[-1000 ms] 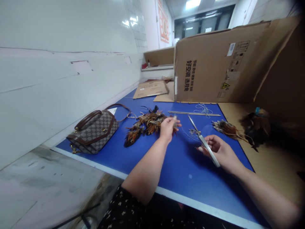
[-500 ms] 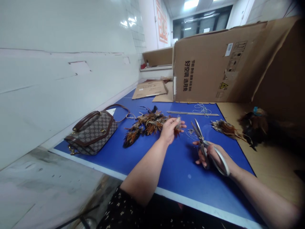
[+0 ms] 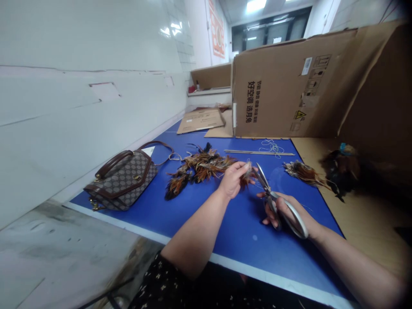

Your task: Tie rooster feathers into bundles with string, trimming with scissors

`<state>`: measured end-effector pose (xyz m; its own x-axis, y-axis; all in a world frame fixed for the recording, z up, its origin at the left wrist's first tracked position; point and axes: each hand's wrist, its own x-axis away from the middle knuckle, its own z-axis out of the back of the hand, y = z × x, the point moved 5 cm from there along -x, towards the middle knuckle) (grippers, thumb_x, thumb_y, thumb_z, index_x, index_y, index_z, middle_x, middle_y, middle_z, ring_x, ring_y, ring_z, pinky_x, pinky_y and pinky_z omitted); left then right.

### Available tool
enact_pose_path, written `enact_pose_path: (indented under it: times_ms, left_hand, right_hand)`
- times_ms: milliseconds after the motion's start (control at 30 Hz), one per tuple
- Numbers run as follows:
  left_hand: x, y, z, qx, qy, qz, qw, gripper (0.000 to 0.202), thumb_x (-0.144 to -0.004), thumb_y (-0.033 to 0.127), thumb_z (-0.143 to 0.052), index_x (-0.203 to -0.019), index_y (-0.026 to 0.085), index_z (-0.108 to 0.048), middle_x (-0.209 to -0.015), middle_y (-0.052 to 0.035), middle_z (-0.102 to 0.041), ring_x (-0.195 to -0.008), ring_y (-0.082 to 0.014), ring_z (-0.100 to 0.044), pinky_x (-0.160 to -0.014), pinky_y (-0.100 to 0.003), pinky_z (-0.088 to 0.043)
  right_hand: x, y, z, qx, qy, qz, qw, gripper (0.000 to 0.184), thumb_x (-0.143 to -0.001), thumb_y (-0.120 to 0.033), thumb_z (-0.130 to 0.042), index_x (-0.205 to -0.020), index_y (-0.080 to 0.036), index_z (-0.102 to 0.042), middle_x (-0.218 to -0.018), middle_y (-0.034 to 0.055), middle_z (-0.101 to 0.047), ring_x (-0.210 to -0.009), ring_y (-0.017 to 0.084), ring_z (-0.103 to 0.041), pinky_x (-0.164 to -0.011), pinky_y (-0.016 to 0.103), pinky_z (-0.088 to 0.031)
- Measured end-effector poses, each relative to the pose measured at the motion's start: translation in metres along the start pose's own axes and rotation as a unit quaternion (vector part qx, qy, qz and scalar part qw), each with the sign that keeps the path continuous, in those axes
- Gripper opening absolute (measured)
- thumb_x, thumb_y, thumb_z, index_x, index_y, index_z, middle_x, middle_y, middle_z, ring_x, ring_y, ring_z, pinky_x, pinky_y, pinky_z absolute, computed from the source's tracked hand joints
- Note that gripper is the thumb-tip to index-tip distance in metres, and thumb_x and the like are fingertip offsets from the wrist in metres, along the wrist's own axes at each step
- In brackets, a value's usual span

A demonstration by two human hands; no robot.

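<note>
Scissors [image 3: 273, 196] (blades [image 3: 263, 176] parted) | right hand [image 3: 304, 211] grips them | left hand [image 3: 231, 180] pinches feather tuft [image 3: 245, 180]

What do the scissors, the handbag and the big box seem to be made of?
The scissors: apparently silvery metal, judging by their bright grey sheen. The handbag: perhaps coated canvas, with a repeating pattern; its smooth brown handle looks like leather or imitation. The big box: matte cardboard, most likely, given its brown printed panels and worn edges.
</note>
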<state>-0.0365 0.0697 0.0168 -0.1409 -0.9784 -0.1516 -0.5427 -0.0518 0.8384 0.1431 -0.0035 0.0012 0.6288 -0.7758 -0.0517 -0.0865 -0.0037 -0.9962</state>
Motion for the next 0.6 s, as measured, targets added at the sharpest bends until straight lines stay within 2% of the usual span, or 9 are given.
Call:
enact_pose_path:
  times_ms: [167, 367, 467, 600]
  left_hand:
    - [0.0008, -0.0047, -0.0022, -0.013, -0.015, 0.002, 1.000, 0.040, -0.079, 0.045, -0.085, -0.095, 0.013, -0.067, -0.098, -0.0079, -0.073, -0.076, -0.0156, -0.068, -0.063, -0.029, -0.059]
    - [0.0015, -0.0088, -0.0017, -0.036, -0.014, 0.000, 0.999, 0.037, -0.081, 0.043, -0.084, -0.094, 0.014, -0.066, -0.074, -0.0009, -0.066, -0.063, -0.0115, -0.060, -0.061, -0.026, -0.054]
    - [0.0017, -0.0081, -0.0023, -0.037, -0.012, -0.007, 0.999, 0.038, -0.081, 0.042, -0.085, -0.100, 0.013, -0.070, -0.079, -0.0013, -0.066, -0.063, -0.0094, -0.058, -0.058, -0.023, -0.049]
    - [0.0044, -0.0065, -0.0071, -0.025, -0.035, 0.007, 0.999, 0.044, -0.079, 0.042, -0.086, -0.110, 0.013, -0.073, -0.099, -0.0074, -0.072, -0.072, -0.0114, -0.062, -0.060, -0.024, -0.051]
  right_hand:
    - [-0.0006, 0.0062, 0.0030, -0.021, 0.003, -0.003, 1.000, 0.069, -0.101, -0.068, -0.050, -0.139, -0.011, -0.054, -0.072, -0.0007, -0.056, -0.054, 0.014, -0.059, -0.079, 0.051, -0.064]
    - [-0.0008, 0.0099, 0.0032, -0.022, 0.009, -0.005, 1.000, 0.069, -0.100, -0.069, -0.051, -0.139, -0.011, -0.054, -0.072, -0.0006, -0.057, -0.054, 0.015, -0.059, -0.078, 0.050, -0.065]
    - [-0.0006, 0.0085, 0.0022, -0.029, 0.014, -0.004, 0.999, 0.071, -0.099, -0.070, -0.053, -0.139, -0.011, -0.054, -0.072, -0.0005, -0.057, -0.054, 0.015, -0.059, -0.077, 0.050, -0.065]
    - [-0.0004, 0.0079, 0.0015, -0.038, 0.010, -0.005, 0.999, 0.071, -0.099, -0.070, -0.052, -0.140, -0.011, -0.054, -0.072, -0.0009, -0.057, -0.054, 0.015, -0.059, -0.080, 0.053, -0.065]
